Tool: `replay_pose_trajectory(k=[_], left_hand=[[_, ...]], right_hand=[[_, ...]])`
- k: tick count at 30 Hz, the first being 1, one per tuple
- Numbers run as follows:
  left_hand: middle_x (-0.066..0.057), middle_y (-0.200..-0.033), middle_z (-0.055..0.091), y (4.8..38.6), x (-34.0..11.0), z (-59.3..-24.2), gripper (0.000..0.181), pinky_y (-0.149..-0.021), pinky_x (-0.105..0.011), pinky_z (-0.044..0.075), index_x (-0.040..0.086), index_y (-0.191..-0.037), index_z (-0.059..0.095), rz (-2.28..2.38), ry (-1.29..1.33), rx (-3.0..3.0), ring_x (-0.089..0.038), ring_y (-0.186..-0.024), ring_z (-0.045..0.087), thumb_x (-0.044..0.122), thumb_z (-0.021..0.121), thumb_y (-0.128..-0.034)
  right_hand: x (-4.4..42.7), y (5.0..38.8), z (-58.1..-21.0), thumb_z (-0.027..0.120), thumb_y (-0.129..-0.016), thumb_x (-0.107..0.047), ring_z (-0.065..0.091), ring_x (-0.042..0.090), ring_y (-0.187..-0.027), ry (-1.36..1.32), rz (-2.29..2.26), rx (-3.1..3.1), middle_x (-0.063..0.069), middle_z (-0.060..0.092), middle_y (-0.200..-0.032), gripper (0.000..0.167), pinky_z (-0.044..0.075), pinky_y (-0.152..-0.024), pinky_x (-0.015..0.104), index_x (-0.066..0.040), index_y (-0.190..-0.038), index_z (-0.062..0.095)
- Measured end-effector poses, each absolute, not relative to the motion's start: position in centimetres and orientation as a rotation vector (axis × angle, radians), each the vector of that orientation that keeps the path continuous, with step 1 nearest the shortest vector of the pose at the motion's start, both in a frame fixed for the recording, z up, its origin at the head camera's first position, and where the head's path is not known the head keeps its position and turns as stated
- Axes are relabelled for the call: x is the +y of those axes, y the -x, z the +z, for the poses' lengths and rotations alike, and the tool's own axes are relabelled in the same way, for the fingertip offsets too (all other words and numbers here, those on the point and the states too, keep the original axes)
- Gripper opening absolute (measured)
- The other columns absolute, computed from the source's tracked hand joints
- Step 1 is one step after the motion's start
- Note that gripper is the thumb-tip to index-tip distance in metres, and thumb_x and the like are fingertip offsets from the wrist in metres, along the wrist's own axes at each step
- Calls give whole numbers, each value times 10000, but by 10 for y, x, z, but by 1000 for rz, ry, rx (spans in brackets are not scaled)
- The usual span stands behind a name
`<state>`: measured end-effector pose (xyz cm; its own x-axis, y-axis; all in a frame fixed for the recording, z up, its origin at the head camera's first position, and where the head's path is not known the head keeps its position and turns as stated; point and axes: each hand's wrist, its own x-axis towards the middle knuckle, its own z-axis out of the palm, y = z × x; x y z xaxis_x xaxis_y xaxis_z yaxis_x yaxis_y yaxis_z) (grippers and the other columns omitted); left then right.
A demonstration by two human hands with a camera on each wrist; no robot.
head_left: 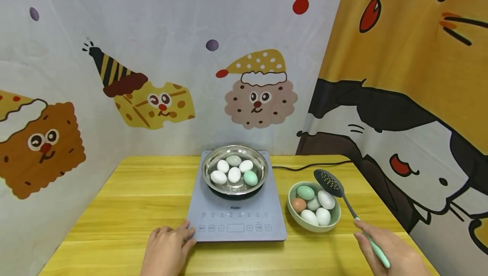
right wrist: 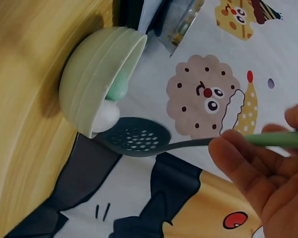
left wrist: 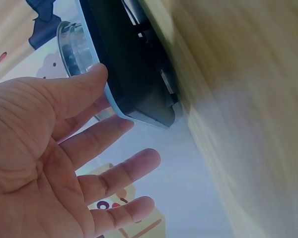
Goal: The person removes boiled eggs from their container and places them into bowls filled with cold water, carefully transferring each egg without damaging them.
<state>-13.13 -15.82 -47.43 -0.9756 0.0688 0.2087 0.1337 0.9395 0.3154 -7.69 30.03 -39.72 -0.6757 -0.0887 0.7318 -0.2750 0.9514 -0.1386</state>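
Note:
My right hand (head_left: 394, 248) grips a slotted spoon (head_left: 331, 183) by its green handle. The dark perforated head hovers at the right rim of a pale green bowl (head_left: 293, 212), which holds several white, green and brown eggs. With fingers fairly straight, my left hand (head_left: 167, 248) touches the front left corner of a grey induction cooker (head_left: 244, 219); in the left wrist view its thumb (left wrist: 92, 79) lies against the cooker's edge. On the cooker sits a round steel pan (head_left: 263, 178), holding several white eggs (head_left: 234, 174) and greenish ones (head_left: 250, 178).
Everything stands on a yellow wooden table (head_left: 152, 191). A black power cord (head_left: 297, 169) runs from behind the cooker toward the back right. Cartoon-printed curtains (head_left: 171, 26) hang close behind the table and at both sides.

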Motion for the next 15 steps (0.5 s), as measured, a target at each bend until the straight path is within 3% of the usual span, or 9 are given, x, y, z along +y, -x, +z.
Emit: replay_pose_trajectory(k=[4,9,15], left_hand=[[-34,-1313,781,132,-158,-473,260,-1050,-718,487,207,-1119,835,-496,151,-2904,-409,-1090,734,286,878,-875],[-35,-1329,774,132,-158,-472,267,-1058,-726,480,207,-1133,833,-496,145,-2922,-412,-1106,731,295,871,-884],[-27,-1332,773,131,-158,-474,271,-1060,-727,477,209,-1134,834,-489,149,-2915,-409,-1112,730,300,873,-882]], right_hand=[[299,74,-398,427,-1085,-659,737,172,-742,-434,233,-2249,5,828,-920,668,540,-664,48,-122,-1115,823],[293,67,-395,388,-1086,-683,746,182,-780,-444,195,-2310,-19,821,-1006,663,548,-659,62,-187,-1145,824],[293,67,-396,381,-1099,-664,713,180,-724,-458,179,-2292,24,821,-996,672,540,-583,103,-168,-1114,834]])
